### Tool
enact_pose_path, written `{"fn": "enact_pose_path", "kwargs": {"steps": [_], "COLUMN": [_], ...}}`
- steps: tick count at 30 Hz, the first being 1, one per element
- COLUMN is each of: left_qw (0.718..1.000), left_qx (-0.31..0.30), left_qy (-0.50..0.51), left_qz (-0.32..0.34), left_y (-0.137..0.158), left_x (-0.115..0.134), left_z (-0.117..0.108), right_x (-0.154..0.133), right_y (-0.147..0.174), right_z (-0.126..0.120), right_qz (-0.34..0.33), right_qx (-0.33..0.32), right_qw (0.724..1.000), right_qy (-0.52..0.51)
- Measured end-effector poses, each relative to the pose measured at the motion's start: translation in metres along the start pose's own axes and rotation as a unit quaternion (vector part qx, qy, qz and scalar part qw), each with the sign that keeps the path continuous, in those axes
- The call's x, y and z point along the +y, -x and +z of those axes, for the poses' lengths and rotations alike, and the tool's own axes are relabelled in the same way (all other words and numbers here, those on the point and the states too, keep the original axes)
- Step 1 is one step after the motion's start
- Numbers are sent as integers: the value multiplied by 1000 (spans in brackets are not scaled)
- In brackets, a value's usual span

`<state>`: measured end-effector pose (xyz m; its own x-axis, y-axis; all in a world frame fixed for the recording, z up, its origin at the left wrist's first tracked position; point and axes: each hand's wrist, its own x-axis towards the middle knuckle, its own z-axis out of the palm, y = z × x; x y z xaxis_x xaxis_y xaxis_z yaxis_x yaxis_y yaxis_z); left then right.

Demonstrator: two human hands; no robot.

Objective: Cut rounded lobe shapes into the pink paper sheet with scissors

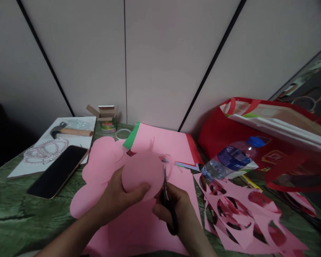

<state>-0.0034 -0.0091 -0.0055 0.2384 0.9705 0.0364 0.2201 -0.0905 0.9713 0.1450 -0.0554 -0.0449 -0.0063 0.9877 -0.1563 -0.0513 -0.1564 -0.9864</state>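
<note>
My left hand (123, 194) grips a pink paper circle (143, 173) by its lower left part, thumb on top. Closed around the black handles of a pair of scissors (166, 200), my right hand (176, 207) holds the blades upright against the circle's right edge. A thin curled pink strip hangs just right of the blades. Under both hands lie large pink paper sheets (149, 228). Several cut pink circles (100, 160) overlap in a pile to the left.
At left are a phone (57, 173), a bead string (45, 151) and a hammer (72, 131). A small open box (107, 121) and coloured sheets (163, 142) sit behind. On the right are a water bottle (232, 159), pink offcuts (254, 228) and a red bag (214, 125).
</note>
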Motion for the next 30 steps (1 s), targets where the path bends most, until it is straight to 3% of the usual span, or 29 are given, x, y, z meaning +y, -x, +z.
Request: {"fn": "enact_pose_path", "kwargs": {"steps": [7, 15, 18, 19, 20, 21, 22, 25, 30], "left_qw": [1000, 998, 994, 988, 966, 927, 908, 878, 852], "left_qx": [5, -8, 40, 80, 159, 244, 283, 328, 313], "left_qy": [16, 50, 99, 133, 201, 283, 309, 346, 397], "left_qz": [-15, 32, 6, -9, -24, -22, -15, -45, -134], "left_y": [-3, -3, -11, -16, -23, -30, -38, -59, -72], "left_x": [3, -8, -11, -12, -14, -16, -19, -35, -62], "left_z": [0, -1, -5, -7, -11, -15, -20, -35, -39], "right_x": [-4, -5, -4, -3, 0, 3, 7, 21, 36], "right_y": [2, 1, -1, -3, -5, -8, -11, -19, -28], "right_z": [2, 4, 6, 6, 7, 6, 5, 0, -14], "right_qz": [7, 23, 25, 21, 9, -15, -43, -76, -87], "right_qx": [15, 9, 53, 76, 94, 103, 110, 129, 189], "right_qw": [1000, 1000, 998, 997, 996, 994, 991, 975, 931], "right_qy": [-16, -12, -11, -8, 0, 17, 56, 163, 300]}}
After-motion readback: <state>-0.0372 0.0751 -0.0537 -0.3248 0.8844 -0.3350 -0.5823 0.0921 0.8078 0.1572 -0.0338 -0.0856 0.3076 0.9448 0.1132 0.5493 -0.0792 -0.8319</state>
